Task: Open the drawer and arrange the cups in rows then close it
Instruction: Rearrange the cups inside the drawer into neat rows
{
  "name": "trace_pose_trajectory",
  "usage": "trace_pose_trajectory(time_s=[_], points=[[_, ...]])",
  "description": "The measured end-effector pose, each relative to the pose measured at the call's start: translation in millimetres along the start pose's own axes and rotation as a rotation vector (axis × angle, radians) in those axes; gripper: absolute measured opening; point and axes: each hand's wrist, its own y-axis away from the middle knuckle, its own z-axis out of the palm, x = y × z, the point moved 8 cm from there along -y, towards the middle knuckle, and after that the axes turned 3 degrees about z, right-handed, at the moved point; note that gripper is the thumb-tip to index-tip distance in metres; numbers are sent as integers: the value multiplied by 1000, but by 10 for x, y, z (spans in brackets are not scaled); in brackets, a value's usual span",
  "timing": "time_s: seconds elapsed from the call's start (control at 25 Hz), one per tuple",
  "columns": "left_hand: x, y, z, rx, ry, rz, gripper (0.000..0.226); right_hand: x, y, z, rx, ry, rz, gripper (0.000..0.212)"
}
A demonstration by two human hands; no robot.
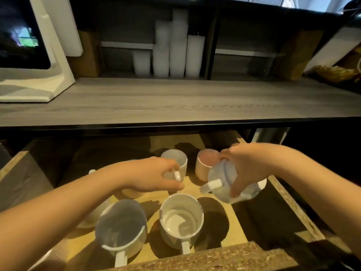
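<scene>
The left hand (156,176) hides most of a tan cup (132,192) — the tilted mug (224,184) is motion-blurred.

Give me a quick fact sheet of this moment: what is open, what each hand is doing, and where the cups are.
drawer: open, under the grey countertop
left hand: gripping the handle of an upright white mug at the back
right hand: holding a tilted, blurred white mug above the drawer floor
front row: two upright white mugs, handles toward the camera
back right: pinkish mug, upright
</scene>
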Motion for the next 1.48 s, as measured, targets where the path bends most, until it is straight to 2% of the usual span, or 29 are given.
trace_pose_trajectory(time_s=[0.2,0.36,0.44,0.52,0.6,0.68,0.8,0.92,1.0,1.08,1.16,1.24,1.36,1.48], points=[[-306,235,-420,240,265,8,76,-385,68,-694,367,-187,-253,98],[-682,490,-473,344,637,27,104,-902,-120,-701,415,-494,-507,103],[-820,580,-402,338,868,6,102,-1061,-177,-666,450,-595,-590,103],[-855,610,-351,335,981,3,80,-1150,-232,-595,493,-674,-648,101],[-844,599,-348,383,963,-29,66,-1177,-266,-490,512,-721,-655,102],[-867,585,-368,451,854,-84,72,-1177,-300,-365,465,-733,-650,102],[-903,649,-434,534,582,-130,79,-1168,-322,-215,257,-761,-643,98],[-869,732,-475,586,238,-146,88,-1168,-322,-176,145,-900,-612,76],[-769,743,-479,610,82,-119,98,-1192,-326,-187,205,-905,-577,79],[-679,739,-465,620,49,-88,107,-1232,-313,-188,256,-896,-570,90],[-622,735,-453,626,56,-72,114,-1220,-313,-180,253,-939,-550,88],[-562,738,-429,616,54,-43,118,-1195,-344,-180,256,-996,-517,72],[-484,739,-402,587,32,8,120,-1145,-397,-228,390,-1000,-468,41],[-397,716,-380,582,-25,54,120,-1108,-388,-268,482,-982,-413,25]])
